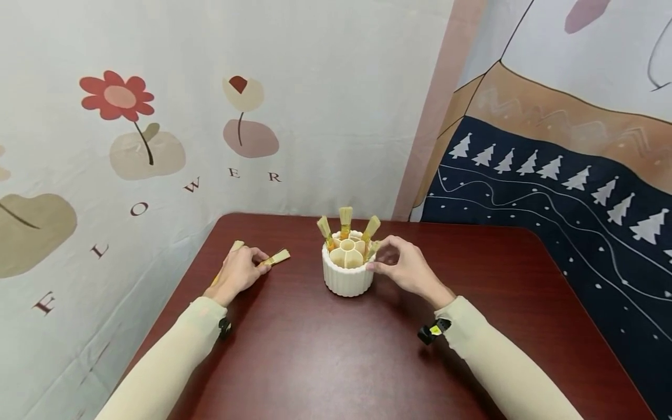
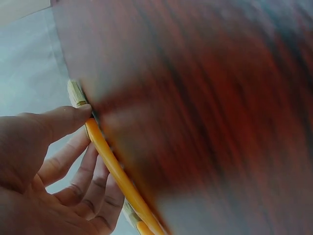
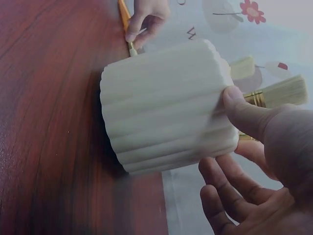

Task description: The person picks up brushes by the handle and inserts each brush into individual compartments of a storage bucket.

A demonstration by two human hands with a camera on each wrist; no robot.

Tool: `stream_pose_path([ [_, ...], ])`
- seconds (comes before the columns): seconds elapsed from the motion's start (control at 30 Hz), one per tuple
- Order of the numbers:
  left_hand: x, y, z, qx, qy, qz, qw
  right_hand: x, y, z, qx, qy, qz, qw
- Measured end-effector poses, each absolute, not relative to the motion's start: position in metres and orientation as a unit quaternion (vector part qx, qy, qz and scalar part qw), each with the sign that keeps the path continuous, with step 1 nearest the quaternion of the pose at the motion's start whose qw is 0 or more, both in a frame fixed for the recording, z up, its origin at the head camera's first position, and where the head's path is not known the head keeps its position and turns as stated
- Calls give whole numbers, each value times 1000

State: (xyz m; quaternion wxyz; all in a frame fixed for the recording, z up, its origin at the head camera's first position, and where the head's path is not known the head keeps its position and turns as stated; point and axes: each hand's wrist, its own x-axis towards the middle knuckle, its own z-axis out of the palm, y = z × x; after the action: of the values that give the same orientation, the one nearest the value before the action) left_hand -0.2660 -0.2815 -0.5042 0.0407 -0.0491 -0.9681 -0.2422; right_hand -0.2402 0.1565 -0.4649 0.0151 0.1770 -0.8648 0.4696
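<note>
My left hand is at the table's left side, thumb and index finger pinching a paintbrush near its pale bristles. The brush has a yellow-orange handle and lies low against the tabletop. Close beside that hand is a second paintbrush, partly hidden by the fingers. A white ribbed brush holder with several compartments stands upright on the table. My right hand holds its right rim, thumb on the outer wall and index finger behind the edge. Several paintbrushes stand bristles-up in the holder's rear and right compartments.
The dark red-brown table has rounded back corners. Behind it hangs a pale cloth with printed flowers and letters. At the right hangs a dark blue cloth with white trees.
</note>
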Motion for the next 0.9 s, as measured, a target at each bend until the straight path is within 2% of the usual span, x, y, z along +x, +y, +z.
stream_pose_path([
  [0.33,-256,-276,-498,-38,-961,-270,53,-232,149,-463,164,-874,458,23],
  [0.9,-252,-245,-481,-60,-934,-317,155,-226,147,-457,153,-883,442,40],
])
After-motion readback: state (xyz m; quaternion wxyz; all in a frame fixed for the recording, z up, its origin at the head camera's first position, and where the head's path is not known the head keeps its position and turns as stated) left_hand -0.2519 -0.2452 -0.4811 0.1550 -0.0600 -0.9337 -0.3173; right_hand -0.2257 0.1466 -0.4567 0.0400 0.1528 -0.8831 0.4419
